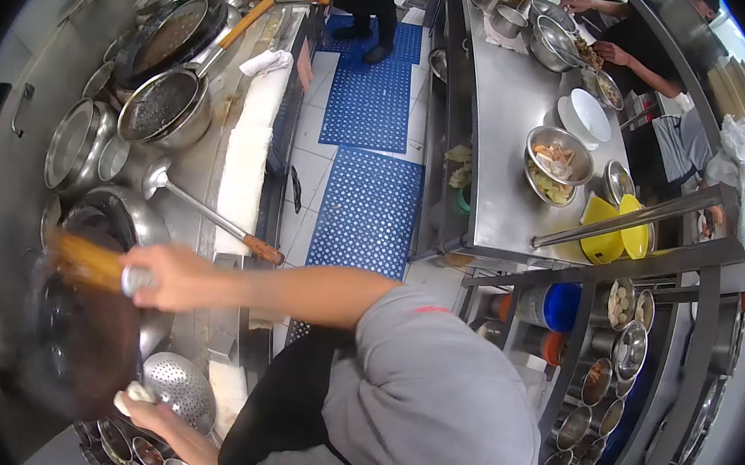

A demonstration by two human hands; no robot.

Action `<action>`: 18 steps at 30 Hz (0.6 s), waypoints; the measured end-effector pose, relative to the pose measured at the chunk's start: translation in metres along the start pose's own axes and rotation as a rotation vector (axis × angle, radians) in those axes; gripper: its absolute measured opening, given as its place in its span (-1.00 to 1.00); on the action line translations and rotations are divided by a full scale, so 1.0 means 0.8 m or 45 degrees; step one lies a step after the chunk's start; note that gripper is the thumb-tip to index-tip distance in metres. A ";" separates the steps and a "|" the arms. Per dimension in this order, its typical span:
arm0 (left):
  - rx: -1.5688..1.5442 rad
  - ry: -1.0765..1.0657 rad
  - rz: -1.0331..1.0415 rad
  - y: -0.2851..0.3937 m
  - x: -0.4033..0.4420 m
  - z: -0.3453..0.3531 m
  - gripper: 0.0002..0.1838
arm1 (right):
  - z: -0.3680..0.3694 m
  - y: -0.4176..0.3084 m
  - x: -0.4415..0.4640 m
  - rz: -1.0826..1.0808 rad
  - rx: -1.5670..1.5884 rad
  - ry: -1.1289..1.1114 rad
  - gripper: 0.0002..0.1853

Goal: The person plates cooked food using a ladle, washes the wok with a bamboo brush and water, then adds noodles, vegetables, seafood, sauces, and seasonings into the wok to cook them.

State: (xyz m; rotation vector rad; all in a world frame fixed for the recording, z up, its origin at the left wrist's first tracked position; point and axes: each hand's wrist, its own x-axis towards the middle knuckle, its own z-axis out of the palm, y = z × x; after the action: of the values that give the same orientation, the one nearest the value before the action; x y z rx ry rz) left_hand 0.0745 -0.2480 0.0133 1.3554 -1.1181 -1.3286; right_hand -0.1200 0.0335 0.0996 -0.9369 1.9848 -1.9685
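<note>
Over a dark wok (79, 343) at the lower left, my right hand (162, 277) is closed round a bamboo brush (87, 262), whose bristle end is smeared by motion. Lower down, my left hand (140, 409) grips a pale cloth (134, 396) at the wok's near side. A perforated strainer (180, 389) lies just beside that hand. A ladle (204, 207) with a wooden handle rests on the steel stove top, above my right forearm. The wok's inside is blurred.
Strainers and pots (165, 109) crowd the stove's far end. White towels (245, 157) line its edge. Blue mats (366, 205) cover the aisle floor, where a person (368, 3) stands. Across it, a steel table (505, 156) holds bowls; another person's hands (612, 55) are at its far side.
</note>
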 end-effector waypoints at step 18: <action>-0.885 -0.088 -0.368 -0.056 0.012 0.193 -0.80 | -0.072 0.076 0.031 0.354 0.015 -0.122 -0.46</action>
State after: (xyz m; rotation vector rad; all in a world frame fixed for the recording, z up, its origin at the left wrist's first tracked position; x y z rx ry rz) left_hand -0.0789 -0.2507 -0.0342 0.9669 -0.4228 -1.7677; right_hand -0.1888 0.0622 0.0548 -0.6938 1.9298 -1.7486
